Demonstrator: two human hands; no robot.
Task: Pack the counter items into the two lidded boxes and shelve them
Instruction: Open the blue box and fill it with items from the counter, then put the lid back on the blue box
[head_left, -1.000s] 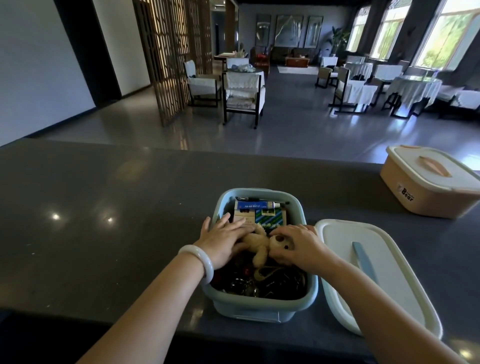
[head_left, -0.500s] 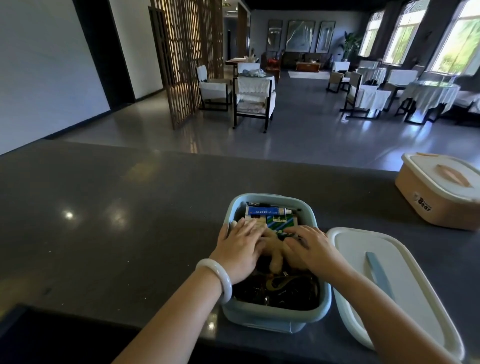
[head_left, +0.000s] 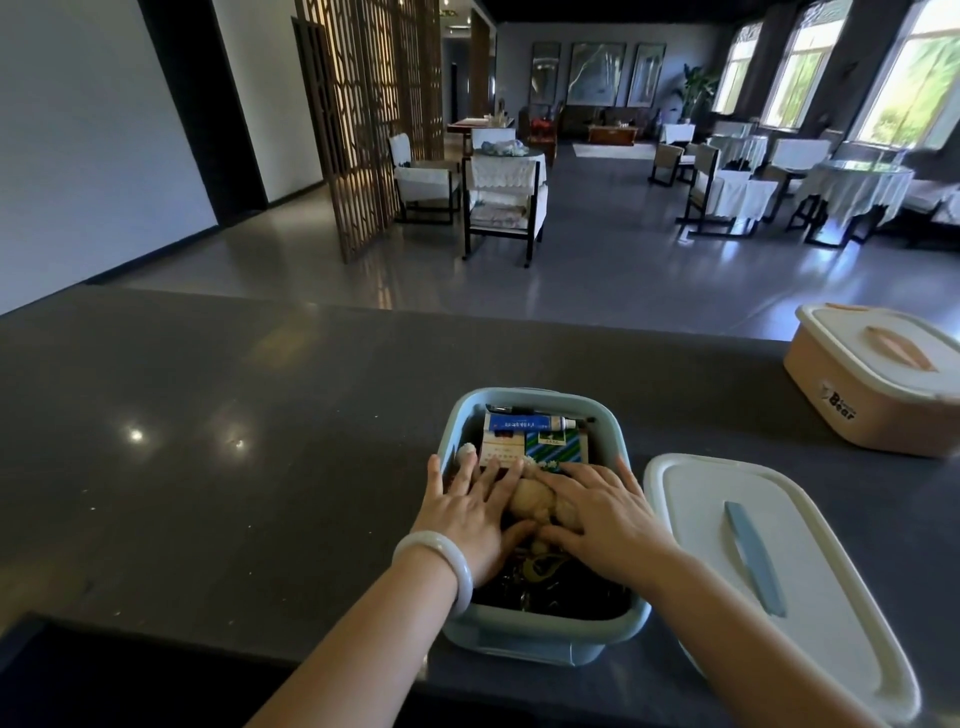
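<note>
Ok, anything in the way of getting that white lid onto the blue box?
Yes: both hands, left and right, press the plush toy inside the blue box. The lid lies apart, beside it.

Chairs (head_left: 501, 205), draped tables (head_left: 852, 189), lattice screen (head_left: 363, 119)

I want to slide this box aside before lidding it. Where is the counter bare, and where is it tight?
The widest bare patch is the dark counter left of the blue box. A smaller one lies between that box and the pink box, behind the white lid. Tight: the lid almost touches the blue box's right side, and both hands, left and right, press the packed contents.
</note>
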